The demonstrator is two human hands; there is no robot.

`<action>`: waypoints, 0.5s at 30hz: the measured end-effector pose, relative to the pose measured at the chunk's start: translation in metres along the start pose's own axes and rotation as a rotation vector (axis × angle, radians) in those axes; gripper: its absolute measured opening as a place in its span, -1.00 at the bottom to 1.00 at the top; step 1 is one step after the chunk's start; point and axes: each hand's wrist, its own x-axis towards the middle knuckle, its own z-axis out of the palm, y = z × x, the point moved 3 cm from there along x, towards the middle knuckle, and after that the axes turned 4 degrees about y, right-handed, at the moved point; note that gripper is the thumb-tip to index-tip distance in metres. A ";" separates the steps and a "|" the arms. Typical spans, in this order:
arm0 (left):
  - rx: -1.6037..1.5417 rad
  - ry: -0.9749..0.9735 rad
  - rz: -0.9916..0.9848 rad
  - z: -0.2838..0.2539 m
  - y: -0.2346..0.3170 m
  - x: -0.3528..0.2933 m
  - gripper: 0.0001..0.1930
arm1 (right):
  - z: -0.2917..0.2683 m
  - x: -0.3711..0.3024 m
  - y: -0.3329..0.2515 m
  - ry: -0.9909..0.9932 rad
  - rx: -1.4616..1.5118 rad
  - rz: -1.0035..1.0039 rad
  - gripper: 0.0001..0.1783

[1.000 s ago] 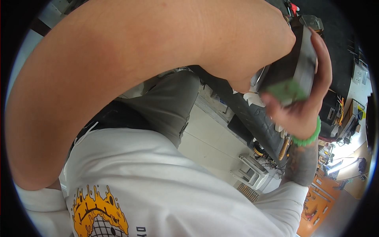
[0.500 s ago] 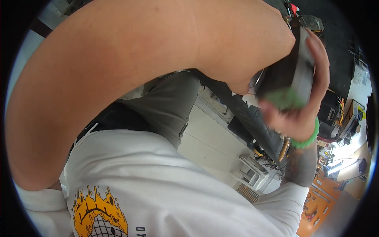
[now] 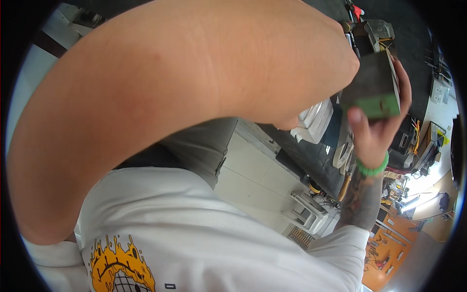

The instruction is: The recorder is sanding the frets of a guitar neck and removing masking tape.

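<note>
Evidently, right fingers point(image 3: 404, 86) grasp the block point(image 3: 372, 80) from its right; left fingers point(image 3: 289, 123), grip unclear.

Sitting aslant in the right hand's grip point(image 3: 377, 136), a dark, boxy block point(image 3: 367, 78): broad face showing, green end point(image 3: 372, 110) lowest in view, smudged with a mark! Just left, partly covered, a pale, ridged piece point(image 3: 317, 122).
</note>
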 end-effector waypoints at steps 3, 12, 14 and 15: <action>0.001 0.003 -0.010 -0.001 -0.005 0.001 -0.80 | 0.004 -0.009 -0.019 -0.036 -0.010 -0.058 0.25; -0.027 -0.008 -0.060 0.002 -0.016 0.002 -0.81 | 0.009 0.000 -0.022 -0.175 -0.104 -0.195 0.26; -0.027 -0.014 -0.078 0.002 -0.017 0.000 -0.81 | 0.012 0.000 -0.029 -0.243 -0.255 -0.299 0.26; -0.026 -0.019 -0.087 0.001 -0.017 0.000 -0.81 | 0.011 0.003 -0.029 -0.243 -0.251 -0.301 0.26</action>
